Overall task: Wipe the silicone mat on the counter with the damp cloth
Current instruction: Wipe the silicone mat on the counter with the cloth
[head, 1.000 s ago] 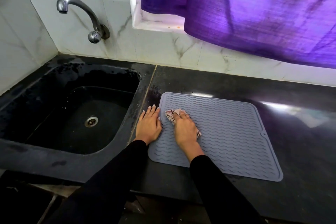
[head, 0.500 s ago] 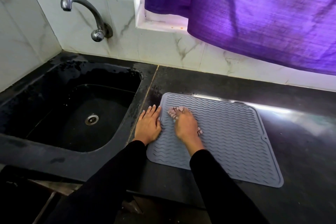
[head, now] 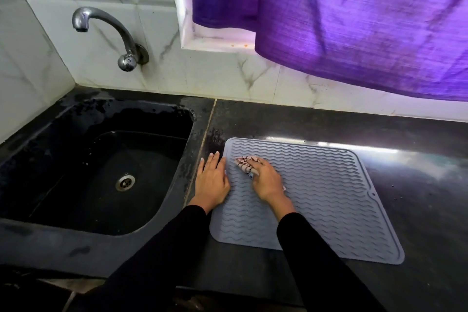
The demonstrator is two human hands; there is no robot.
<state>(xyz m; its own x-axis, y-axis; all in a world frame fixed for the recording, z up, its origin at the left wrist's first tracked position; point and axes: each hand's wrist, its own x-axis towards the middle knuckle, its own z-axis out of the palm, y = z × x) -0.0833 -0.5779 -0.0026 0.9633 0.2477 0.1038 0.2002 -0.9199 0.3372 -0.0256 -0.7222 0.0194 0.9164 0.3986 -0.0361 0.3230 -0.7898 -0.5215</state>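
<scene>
Beside the black sink, the grey ribbed silicone mat lies flat on the dark counter. At its sink-side edge the left hand presses flat, fingers straight, while the right hand curls over the bunched pink patterned cloth. Wiping looks barely begun; the next strokes should sweep away from the sink.

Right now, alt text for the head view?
A right hand presses a patterned cloth onto the far left part of a grey ribbed silicone mat on a dark counter, while the left hand lies flat at the mat's left edge. A black sink sits to the left.
</scene>
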